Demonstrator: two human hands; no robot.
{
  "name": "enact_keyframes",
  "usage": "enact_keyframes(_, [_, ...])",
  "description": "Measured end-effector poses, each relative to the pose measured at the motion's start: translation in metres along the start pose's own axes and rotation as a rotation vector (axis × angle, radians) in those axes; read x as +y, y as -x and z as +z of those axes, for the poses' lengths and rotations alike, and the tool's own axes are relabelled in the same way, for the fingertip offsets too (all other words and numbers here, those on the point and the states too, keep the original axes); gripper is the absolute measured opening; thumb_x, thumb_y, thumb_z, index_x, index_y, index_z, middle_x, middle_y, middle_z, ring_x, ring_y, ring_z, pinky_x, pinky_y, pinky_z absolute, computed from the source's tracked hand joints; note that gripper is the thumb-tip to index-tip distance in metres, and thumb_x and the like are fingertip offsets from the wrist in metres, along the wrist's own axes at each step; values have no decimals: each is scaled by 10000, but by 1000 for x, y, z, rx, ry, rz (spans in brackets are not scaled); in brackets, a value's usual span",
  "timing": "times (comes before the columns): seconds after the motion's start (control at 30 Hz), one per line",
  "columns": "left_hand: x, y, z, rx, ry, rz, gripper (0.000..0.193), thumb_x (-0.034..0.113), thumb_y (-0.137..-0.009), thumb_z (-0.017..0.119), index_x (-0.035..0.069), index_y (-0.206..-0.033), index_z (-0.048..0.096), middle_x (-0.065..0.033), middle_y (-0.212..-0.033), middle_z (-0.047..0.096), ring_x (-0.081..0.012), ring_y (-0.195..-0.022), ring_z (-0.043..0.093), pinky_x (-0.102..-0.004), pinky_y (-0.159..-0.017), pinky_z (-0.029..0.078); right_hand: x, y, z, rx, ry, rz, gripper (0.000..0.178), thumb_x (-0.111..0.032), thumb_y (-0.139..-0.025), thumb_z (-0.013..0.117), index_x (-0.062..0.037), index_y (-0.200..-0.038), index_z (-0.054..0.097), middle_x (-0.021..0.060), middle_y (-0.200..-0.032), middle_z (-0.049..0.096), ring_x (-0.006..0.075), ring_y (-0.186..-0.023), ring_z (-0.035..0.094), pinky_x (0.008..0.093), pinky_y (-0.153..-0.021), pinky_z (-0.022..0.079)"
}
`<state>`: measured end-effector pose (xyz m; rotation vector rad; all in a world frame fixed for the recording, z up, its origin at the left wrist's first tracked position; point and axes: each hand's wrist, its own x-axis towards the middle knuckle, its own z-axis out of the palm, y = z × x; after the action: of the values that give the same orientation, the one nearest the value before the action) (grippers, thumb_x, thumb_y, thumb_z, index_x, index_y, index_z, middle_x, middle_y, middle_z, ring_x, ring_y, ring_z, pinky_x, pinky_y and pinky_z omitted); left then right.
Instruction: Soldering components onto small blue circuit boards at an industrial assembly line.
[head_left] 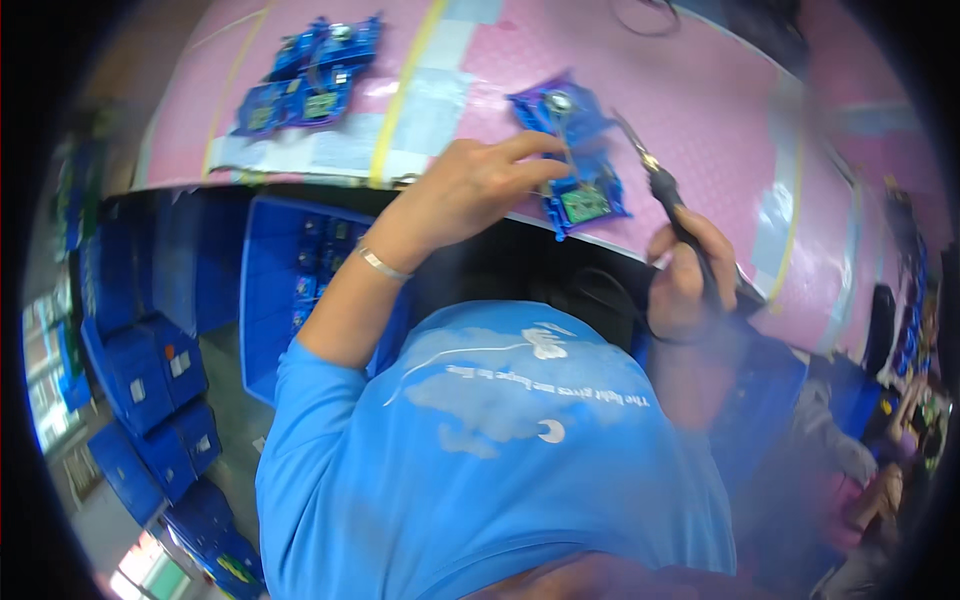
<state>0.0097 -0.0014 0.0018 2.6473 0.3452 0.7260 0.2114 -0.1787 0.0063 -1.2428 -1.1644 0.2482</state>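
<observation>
A blue plastic housing [590, 142] lies near the front edge of the pink worktop. It carries a round silvery part at its far end and a green circuit board [586, 204] at its near end. Thin wires run between the two. My left hand [478, 185] reaches in from the left, thumb and forefinger pinched over the housing on a thin wire [568, 152]. My right hand [690, 270] grips a soldering iron [664, 188] by its dark handle. The iron's metal tip points up and left, just right of the housing and apart from the board.
More blue housings with green boards [318, 80] lie at the worktop's [700, 110] far left. A blue bin [262, 300] holding similar parts stands below the edge on the left, with stacked blue bins [150, 385] beyond. A dark cable loop [645, 18] lies at the back. Other people sit at far right.
</observation>
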Motion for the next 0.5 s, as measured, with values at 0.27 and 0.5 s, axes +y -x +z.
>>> enact_keyframes(0.27, [-65,-4,-55,-84,-272,65,196,-18,-867,637,112,-991,715,-42,-1096,706,-285,-797,717,-378,-675,570,-7,9,-14,37,-23,25,339,-83,-943,561,92,-1221,644,117,-724,640,136,-618,556,265,-584,458])
enact_keyframes(0.5, [-122,22,-129,-135,-408,-42,229,-73,-835,602,81,-966,707,-83,-1017,698,-344,-827,701,-425,-715,553,-22,7,3,-22,-33,-12,310,-41,-947,561,105,-1205,652,123,-748,661,141,-637,605,265,-602,496])
